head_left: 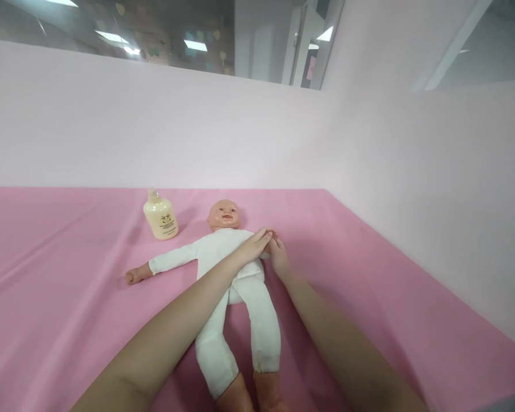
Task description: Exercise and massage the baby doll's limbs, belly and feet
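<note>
Baby doll (229,260) flat on its back on the pink surface (60,274), head toward the far wall, white bodysuit, one sleeve stretched out toward the left edge of the view. Cream lotion bottle (160,216) upright just beside the head, apart from both hands.

Left hand (253,246) laid across the doll's chest and shoulder, fingers long and flat — pressing, not closed on anything. Right hand (278,256) at the doll's other arm, fingertips meeting those of the left; looks like a light pinch on the doll's wrist or tiny hand, though the grip itself too small and too crowded to tell for sure.

Step in hand, by the look of it: stroking or working along that arm. To do it well — keep the flat palm steady on the chest so the body does not slide on the smooth cloth, hold the small wrist loosely rather than squeezing, and draw along the limb in its own line instead of twisting it. Forearm lying over the torso and hip: best kept light, no leaning weight.
</note>
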`<state>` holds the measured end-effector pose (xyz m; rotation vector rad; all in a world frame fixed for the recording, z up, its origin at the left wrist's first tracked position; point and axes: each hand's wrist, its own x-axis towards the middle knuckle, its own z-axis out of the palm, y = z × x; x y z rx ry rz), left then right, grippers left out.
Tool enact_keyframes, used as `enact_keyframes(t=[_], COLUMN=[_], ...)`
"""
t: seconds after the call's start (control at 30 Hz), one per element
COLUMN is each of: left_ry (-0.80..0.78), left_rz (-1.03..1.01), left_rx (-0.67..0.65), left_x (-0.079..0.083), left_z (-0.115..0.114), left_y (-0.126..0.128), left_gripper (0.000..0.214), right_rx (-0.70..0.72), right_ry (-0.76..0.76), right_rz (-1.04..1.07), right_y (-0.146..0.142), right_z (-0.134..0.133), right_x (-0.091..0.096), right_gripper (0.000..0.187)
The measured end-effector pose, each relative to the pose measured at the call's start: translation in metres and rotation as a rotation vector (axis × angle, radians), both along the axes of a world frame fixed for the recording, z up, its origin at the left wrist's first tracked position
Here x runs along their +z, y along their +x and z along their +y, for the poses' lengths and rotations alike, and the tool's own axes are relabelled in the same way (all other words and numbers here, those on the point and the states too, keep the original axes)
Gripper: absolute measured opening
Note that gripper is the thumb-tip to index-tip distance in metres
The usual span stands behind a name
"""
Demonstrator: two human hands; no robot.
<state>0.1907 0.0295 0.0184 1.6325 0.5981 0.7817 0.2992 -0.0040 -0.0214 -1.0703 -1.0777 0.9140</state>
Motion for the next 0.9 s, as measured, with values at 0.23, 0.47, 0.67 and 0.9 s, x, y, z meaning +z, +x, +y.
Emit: enact_keyframes(t=[0.23, 0.47, 0.67, 0.9], left_ry=[0.013, 0.053, 0.049, 0.043], left_rz=[-0.012, -0.032, -0.031, -0.031], left_rx=[0.014, 0.054, 0.057, 0.076], left_x=[-0.0029, -0.0008, 0.0007, 0.0016], left_z=[0.0016, 0.0016, 0.0010, 0.0013], left_y=[-0.0006, -0.0010, -0.0002, 0.0003], left_gripper=[0.033, 0.037, 0.036, 0.033], right_rx=[-0.017, 0.011, 0.030, 0.024], right_ry=[-0.052, -0.029, -0.004, 0.007], right_rz=[0.061, 0.031, 0.011, 0.011], right_y=[-0.0025, -0.0038, -0.0038, -0.0040], right_z=[-0.0015, -0.0034, -0.0025, -0.0026], right_x=[0.0044, 0.0055, 0.0030, 0.0041], right_gripper=[0.033, 0.032, 0.034, 0.034])
